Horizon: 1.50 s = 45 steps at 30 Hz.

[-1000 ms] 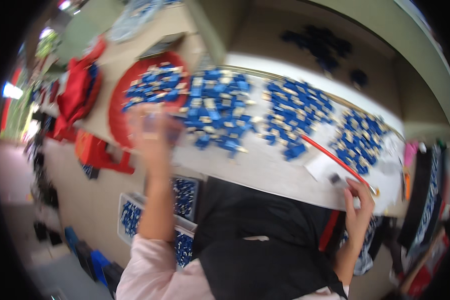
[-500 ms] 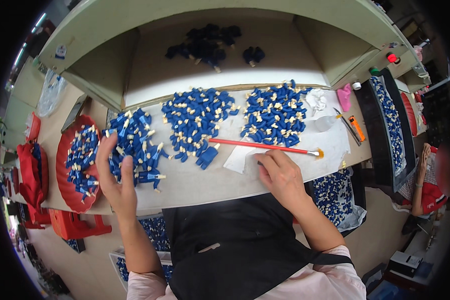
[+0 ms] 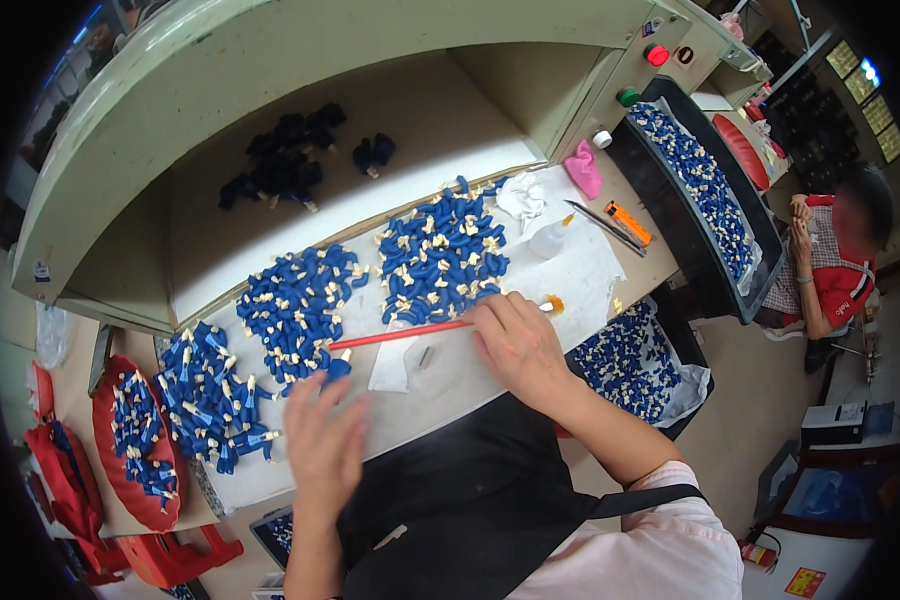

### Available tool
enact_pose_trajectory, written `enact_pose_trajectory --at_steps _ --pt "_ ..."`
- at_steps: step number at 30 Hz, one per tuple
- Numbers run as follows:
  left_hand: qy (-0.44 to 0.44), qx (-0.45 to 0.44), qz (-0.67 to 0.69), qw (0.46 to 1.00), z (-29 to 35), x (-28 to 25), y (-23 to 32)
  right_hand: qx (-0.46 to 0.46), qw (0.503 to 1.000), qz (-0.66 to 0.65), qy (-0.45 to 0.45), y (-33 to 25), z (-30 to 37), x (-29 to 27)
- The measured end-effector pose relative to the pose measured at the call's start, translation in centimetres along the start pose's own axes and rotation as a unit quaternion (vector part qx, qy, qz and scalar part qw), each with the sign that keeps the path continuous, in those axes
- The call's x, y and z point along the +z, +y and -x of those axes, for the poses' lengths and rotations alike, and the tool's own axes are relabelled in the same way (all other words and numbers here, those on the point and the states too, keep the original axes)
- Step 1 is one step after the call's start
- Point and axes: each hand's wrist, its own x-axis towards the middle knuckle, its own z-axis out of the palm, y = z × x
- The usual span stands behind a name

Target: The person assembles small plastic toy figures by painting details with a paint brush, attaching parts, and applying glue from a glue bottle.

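Note:
My right hand (image 3: 520, 350) is closed around the red handle of a paintbrush (image 3: 400, 334), close to its amber-bristled end, and the brush lies nearly level over the white bench surface. My left hand (image 3: 325, 430) hangs above the front edge, smeared by motion, fingers apart and holding nothing. Just beyond its fingertips sits a blue figure piece (image 3: 336, 370), partly covered. A white paper piece (image 3: 390, 365) and a small grey bit (image 3: 425, 357) lie below the brush. Blue figure parts with cream ends are heaped in a left pile (image 3: 210, 400), a middle pile (image 3: 295, 310) and a right pile (image 3: 440, 255).
A red scalloped tray (image 3: 160, 515) of parts stands at left. Along the right lie crumpled tissue (image 3: 521, 197), a clear bottle (image 3: 547, 240), an orange cutter (image 3: 628, 224) and a black bin (image 3: 660, 190). A booth (image 3: 370, 70) rises behind; a person (image 3: 820, 260) sits at right.
The view has turned to the right. My right hand has moved from the paper onto the brush handle; my left hand has shifted right, away from the left pile.

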Motion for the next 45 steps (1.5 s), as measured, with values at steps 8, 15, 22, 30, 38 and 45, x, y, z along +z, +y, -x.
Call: enact_pose_trajectory --at_steps 8,15,22,30,38,45 --pt "-0.140 0.074 0.011 0.987 -1.6 4.3 1.6 -0.073 0.996 0.047 0.016 2.0 0.9 -5.0" --pt "-0.077 0.059 0.040 0.994 -1.0 4.1 1.7 0.252 0.939 0.101 0.213 4.8 4.3 -11.5" --pt "-0.097 0.077 0.053 0.991 -1.5 4.4 2.0 0.288 0.901 0.306 0.111 13.1 4.4 -9.7" --pt "-0.094 0.055 0.046 0.993 -1.3 3.0 2.4 0.214 0.923 0.311 0.076 19.6 -1.0 -6.6" --pt "-0.068 0.047 0.015 0.996 -3.1 -0.3 1.0 0.232 0.940 0.233 0.090 19.2 -1.4 -6.0" --pt "-0.032 0.000 -0.124 0.992 -9.6 -1.8 -4.4 0.303 0.933 0.178 0.079 20.1 -1.7 -6.2"
